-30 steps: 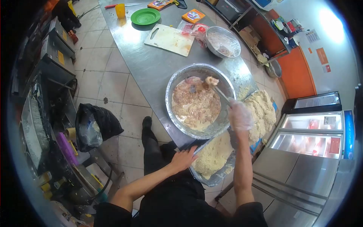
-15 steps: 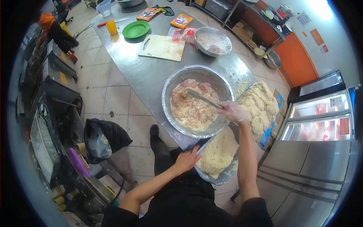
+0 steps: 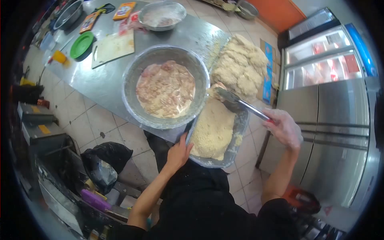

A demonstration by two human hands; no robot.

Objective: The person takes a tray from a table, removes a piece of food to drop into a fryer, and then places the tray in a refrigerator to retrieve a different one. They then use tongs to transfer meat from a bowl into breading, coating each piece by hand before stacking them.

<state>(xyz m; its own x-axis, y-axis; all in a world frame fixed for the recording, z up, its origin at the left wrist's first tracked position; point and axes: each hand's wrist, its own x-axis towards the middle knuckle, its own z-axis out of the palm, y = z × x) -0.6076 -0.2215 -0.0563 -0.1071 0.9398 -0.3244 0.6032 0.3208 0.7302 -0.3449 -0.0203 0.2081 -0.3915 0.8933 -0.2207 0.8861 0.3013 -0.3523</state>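
In my right hand, which wears a thin clear glove, is a pair of tongs with a metal shaft and a red part near the grip. The dark tips hold a piece of raw meat over the far end of a grey tub. A mound of yellowish breading fills much of this tub. My bare left hand grips the tub's near left rim. Beside the tub stands a large metal bowl, where raw meat pieces lie in pale batter.
A heap of breaded pieces lies right of the bowl. Farther along the steel table are a cutting board, a green plate and a covered bowl. A black bag stands left, a fridge right.
The tongs have moved out of the batter bowl, rightward to the tub, and now carry a piece of meat. My view has turned right. My left hand stays on the tub's rim.
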